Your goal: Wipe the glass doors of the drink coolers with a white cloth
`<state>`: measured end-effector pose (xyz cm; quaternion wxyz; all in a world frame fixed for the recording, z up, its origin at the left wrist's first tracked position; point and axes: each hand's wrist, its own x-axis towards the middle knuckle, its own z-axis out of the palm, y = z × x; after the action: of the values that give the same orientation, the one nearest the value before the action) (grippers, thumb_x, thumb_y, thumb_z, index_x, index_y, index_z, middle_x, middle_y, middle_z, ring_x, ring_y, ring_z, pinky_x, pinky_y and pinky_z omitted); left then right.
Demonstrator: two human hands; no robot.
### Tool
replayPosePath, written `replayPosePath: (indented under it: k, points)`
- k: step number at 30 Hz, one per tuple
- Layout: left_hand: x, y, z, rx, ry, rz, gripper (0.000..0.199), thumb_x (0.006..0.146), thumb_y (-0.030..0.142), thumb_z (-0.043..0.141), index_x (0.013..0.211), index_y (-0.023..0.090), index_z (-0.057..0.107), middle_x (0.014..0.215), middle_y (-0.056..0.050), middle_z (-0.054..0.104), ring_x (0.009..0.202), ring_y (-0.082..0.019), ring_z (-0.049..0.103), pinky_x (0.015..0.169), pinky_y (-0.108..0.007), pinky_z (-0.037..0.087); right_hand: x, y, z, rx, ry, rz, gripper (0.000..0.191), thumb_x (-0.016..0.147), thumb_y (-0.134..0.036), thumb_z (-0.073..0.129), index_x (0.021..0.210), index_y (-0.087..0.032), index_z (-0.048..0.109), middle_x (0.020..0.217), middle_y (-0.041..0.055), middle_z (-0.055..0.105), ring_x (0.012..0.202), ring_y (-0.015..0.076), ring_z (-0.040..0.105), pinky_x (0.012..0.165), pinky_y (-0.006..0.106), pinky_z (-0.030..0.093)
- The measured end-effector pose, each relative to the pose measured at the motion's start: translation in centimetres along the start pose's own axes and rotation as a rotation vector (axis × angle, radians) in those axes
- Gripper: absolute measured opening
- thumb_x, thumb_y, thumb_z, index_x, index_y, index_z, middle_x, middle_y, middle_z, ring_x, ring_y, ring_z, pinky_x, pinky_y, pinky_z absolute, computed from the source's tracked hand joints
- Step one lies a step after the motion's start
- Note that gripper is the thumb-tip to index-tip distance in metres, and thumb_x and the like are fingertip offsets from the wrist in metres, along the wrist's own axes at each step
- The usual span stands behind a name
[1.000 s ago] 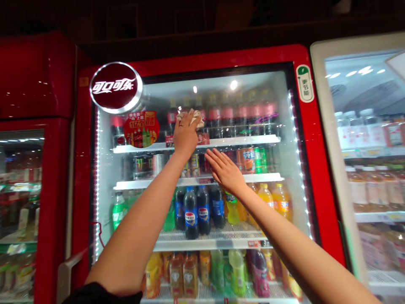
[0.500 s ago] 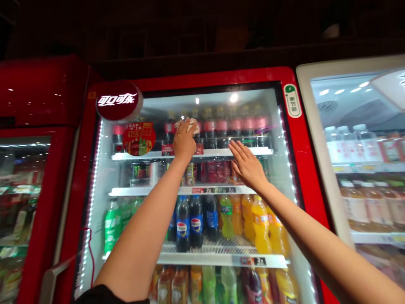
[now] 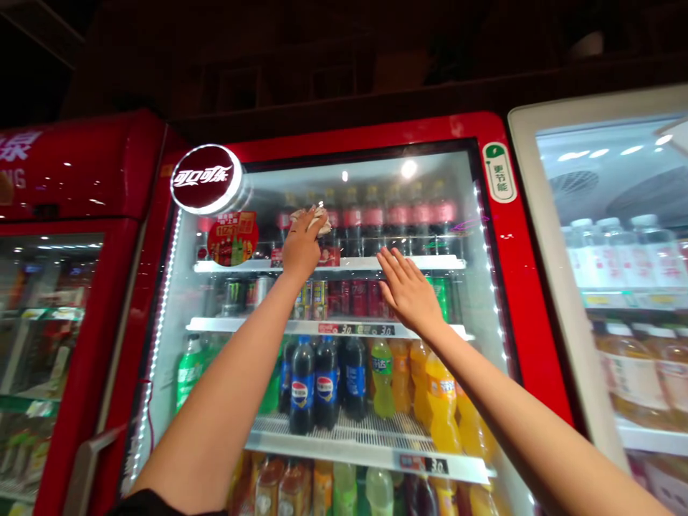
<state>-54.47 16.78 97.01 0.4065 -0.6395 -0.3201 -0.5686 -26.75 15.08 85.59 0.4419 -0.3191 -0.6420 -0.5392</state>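
My left hand (image 3: pixel 302 244) presses a crumpled pale cloth (image 3: pixel 317 219) against the upper glass door (image 3: pixel 301 172) of a red drinks fridge. Its fingers lie over the cloth, covering part of it. Lower and to the right, my right hand (image 3: pixel 409 288) is open at the glass, fingers stretched out and holding nothing. Whether its palm touches the glass I cannot tell. A round red sticker (image 3: pixel 233 239) is on the door, left of the cloth. Behind the glass stand dark bottles with red labels (image 3: pixel 398 213), partly hidden by my hands.
A lit round sign (image 3: pixel 206 178) juts out at the door's upper left. A metal handle (image 3: pixel 89 459) shows at lower left. Another red fridge (image 3: pixel 69 172) adjoins on the left, and a pale-framed fridge (image 3: pixel 529 186) on the right. Lower shelves hold cans and bottles.
My left hand has shifted slightly left across the glass with the cloth. My right hand has also moved a little left, still flat. The camera view has tilted slightly.
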Motion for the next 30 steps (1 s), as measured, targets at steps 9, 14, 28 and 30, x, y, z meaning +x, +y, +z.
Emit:
replayPosePath:
  k: [9, 14, 28, 30]
  points:
    - [-4.9, 0.6, 0.4, -0.056, -0.064, 0.147, 0.089, 0.094, -0.006, 0.042, 0.172, 0.037, 0.035, 0.175, 0.001, 0.046, 0.165, -0.022, 0.039, 0.138, -0.053, 0.035, 1.7, -1.0, -0.5, 0.052, 0.057, 0.029, 0.079, 0.111, -0.03, 0.048, 0.179, -0.026, 0.007, 0.17, 0.0127, 0.052, 0.158, 0.0336, 0.048, 0.133, 0.062, 0.039]
    - [-5.2, 0.0, 1.2, -0.163, 0.037, 0.105, 0.107, 0.096, -0.002, 0.045, 0.175, 0.037, -0.014, 0.176, -0.001, 0.043, 0.159, -0.025, 0.05, 0.134, -0.058, 0.044, 8.6, -4.4, 0.2, 0.282, 0.069, -0.117, 0.068, 0.108, -0.024, 0.051, 0.173, -0.021, 0.031, 0.166, 0.0173, 0.054, 0.153, 0.0338, 0.053, 0.127, 0.057, 0.049]
    - [-5.0, 0.3, 1.6, -0.142, 0.132, 0.017, 0.094, 0.11, 0.021, 0.047, 0.174, 0.026, -0.02, 0.183, -0.008, 0.026, 0.168, -0.026, 0.032, 0.138, -0.055, 0.037, 14.7, -0.7, 0.6, 0.082, 0.114, -0.079, 0.022, 0.101, -0.027, 0.062, 0.122, -0.023, 0.068, 0.136, 0.018, 0.068, 0.127, 0.0375, 0.063, 0.105, 0.055, 0.059]
    - [-4.8, 0.6, 1.6, -0.126, 0.099, 0.002, 0.083, 0.108, 0.015, 0.044, 0.178, 0.022, 0.0, 0.181, -0.009, 0.033, 0.168, -0.024, 0.032, 0.139, -0.052, 0.035, 15.6, 0.1, 0.4, 0.112, 0.138, -0.025, 0.033, 0.097, -0.022, 0.063, 0.13, -0.023, 0.065, 0.14, 0.0173, 0.068, 0.127, 0.0373, 0.065, 0.105, 0.055, 0.06]
